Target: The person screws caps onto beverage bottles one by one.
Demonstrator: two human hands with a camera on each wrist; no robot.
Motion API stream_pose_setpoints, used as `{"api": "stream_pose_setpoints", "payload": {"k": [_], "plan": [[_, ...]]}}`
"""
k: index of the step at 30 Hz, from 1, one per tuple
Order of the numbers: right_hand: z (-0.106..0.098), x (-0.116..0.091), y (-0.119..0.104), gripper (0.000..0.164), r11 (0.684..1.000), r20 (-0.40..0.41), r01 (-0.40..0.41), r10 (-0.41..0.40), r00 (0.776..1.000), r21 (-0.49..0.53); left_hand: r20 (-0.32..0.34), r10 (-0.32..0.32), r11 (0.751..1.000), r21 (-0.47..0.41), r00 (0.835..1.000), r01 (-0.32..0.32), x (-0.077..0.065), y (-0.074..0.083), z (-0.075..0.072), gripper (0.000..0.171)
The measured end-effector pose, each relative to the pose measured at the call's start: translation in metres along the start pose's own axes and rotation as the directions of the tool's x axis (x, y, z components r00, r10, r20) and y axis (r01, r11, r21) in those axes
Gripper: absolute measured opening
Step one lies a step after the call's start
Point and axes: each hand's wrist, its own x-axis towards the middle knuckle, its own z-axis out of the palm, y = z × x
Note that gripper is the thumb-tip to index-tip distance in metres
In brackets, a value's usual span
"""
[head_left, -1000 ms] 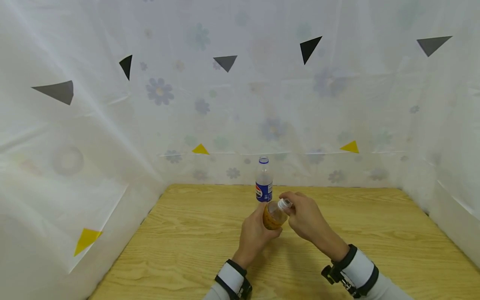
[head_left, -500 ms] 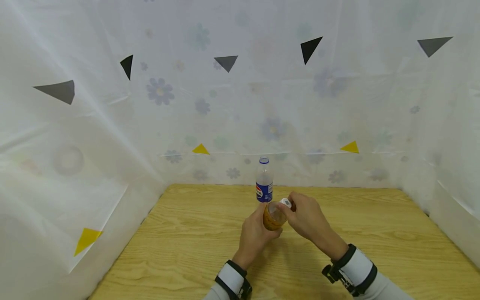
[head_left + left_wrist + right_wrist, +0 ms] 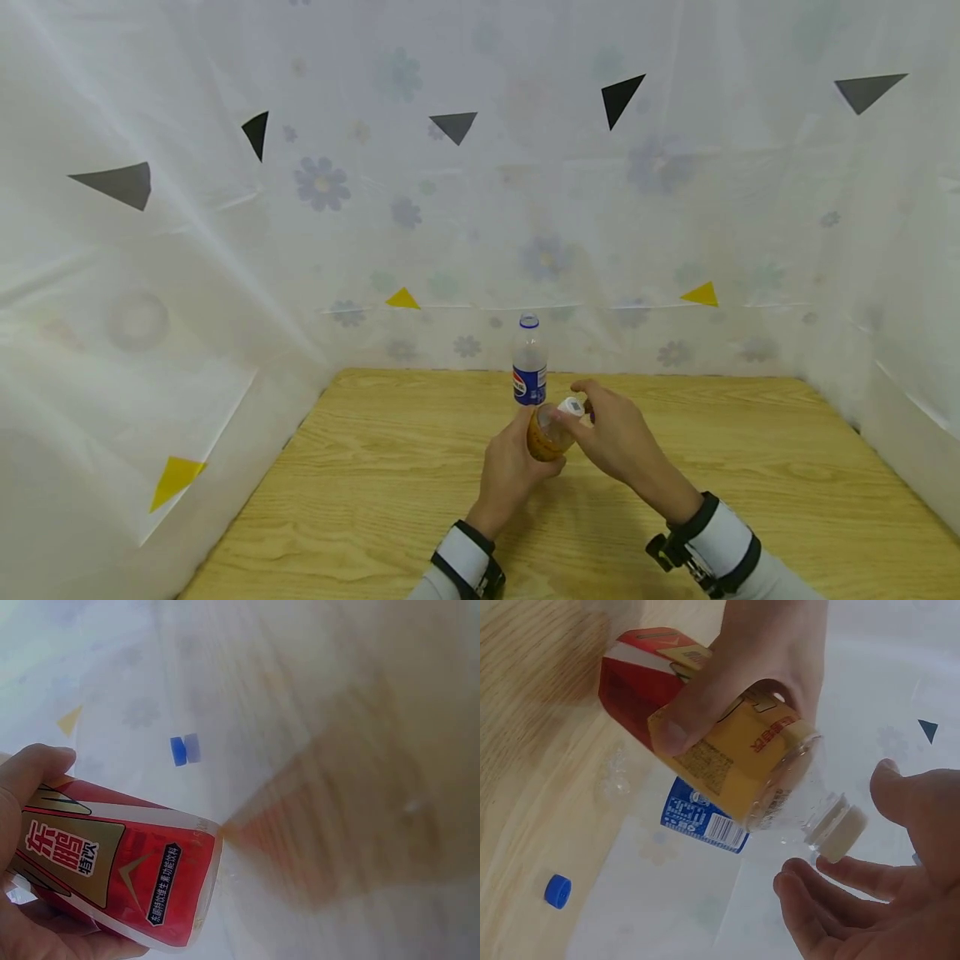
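Observation:
My left hand (image 3: 512, 471) grips a clear plastic drink bottle (image 3: 731, 742) with a red and gold label, fingers wrapped round its body. In the head view the bottle leans up and to the right, over the table. A white cap (image 3: 843, 834) sits on its neck. Around that cap my right hand (image 3: 900, 877) has its fingers spread, thumb off the cap on one side and fingertips right at it on the other. Behind stands a clear bottle (image 3: 529, 379) with a blue label and an uncapped, blue-ringed mouth; my left hand overlaps its base in the head view.
A blue bottle cap (image 3: 557, 891) lies on the wood-grain table (image 3: 375, 467). White flower-patterned sheeting (image 3: 480, 217) with black, grey and yellow triangles rises at the back and both sides.
My right fingers have gone from pinching the white cap to standing loosely round it, the thumb now across the bottle's shoulder in the head view. The left hand and its bottle stay nearly still.

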Motion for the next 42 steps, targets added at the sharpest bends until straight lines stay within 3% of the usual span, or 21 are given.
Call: {"api": "stream_pose_setpoints", "payload": {"k": [7, 27, 37, 42], "plan": [[-0.0059, -0.0047, -0.0076, 0.040, 0.993, -0.019, 0.122, -0.122, 0.992, 0.003, -0.012, 0.010, 1.000, -0.005, 1.000, -0.010, 0.0006, 0.0011, 0.0003, 0.072], [-0.0030, -0.0030, -0.0043, 0.038, 0.993, -0.032, 0.113, -0.112, 0.993, 0.023, -0.021, 0.026, 1.000, -0.010, 0.999, -0.026, 0.0012, -0.0011, 0.0016, 0.073], [-0.0002, 0.0009, -0.0033, 0.030, 0.994, -0.057, 0.111, -0.110, 0.992, 0.012, -0.023, 0.014, 1.000, 0.000, 1.000, -0.014, 0.0019, -0.0036, 0.0024, 0.075], [0.0023, 0.0031, -0.0009, 0.017, 0.997, -0.061, 0.075, -0.074, 0.995, 0.014, -0.023, 0.020, 1.000, -0.003, 1.000, -0.020, 0.0017, -0.0025, 0.0011, 0.076]]}}
